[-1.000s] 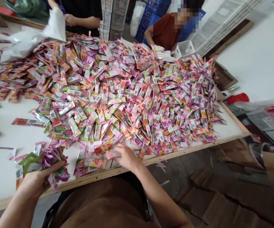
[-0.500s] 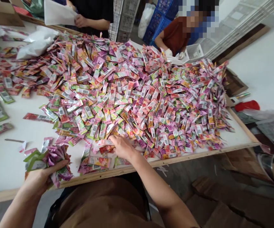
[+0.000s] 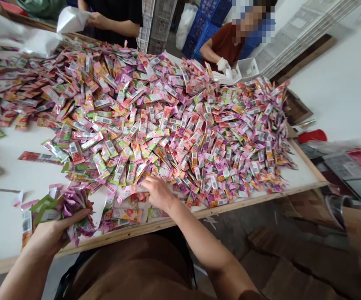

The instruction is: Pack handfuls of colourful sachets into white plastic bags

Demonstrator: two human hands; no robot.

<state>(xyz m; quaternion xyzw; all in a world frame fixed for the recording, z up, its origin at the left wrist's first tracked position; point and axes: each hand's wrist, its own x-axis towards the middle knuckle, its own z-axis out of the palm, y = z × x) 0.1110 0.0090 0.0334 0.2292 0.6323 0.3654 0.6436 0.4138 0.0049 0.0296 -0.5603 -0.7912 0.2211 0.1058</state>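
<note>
Sachets [image 3: 143,125], barcoded, text illeg., qty. uncountable, piled beyond R hand [image 3: 161,193] pinching 1 sachet [image 3: 136,190], L hand [image 3: 53,234] clutching 1 bunch [image 3: 72,203].

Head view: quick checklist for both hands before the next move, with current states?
1. Left hand closed on its bunch of packets: ok, thumb across it.
2. Right hand gripping a packet: cannot tell; the fingertips are at a pale packet, but the contact is unclear.
3. Hands apart: ok, loose packets lie between them.
4. Loose packets well back from the wooden edge: not ok, some lie close by.
5. Co-worker's gloved hand out of the way: ok, across the pile.
</note>
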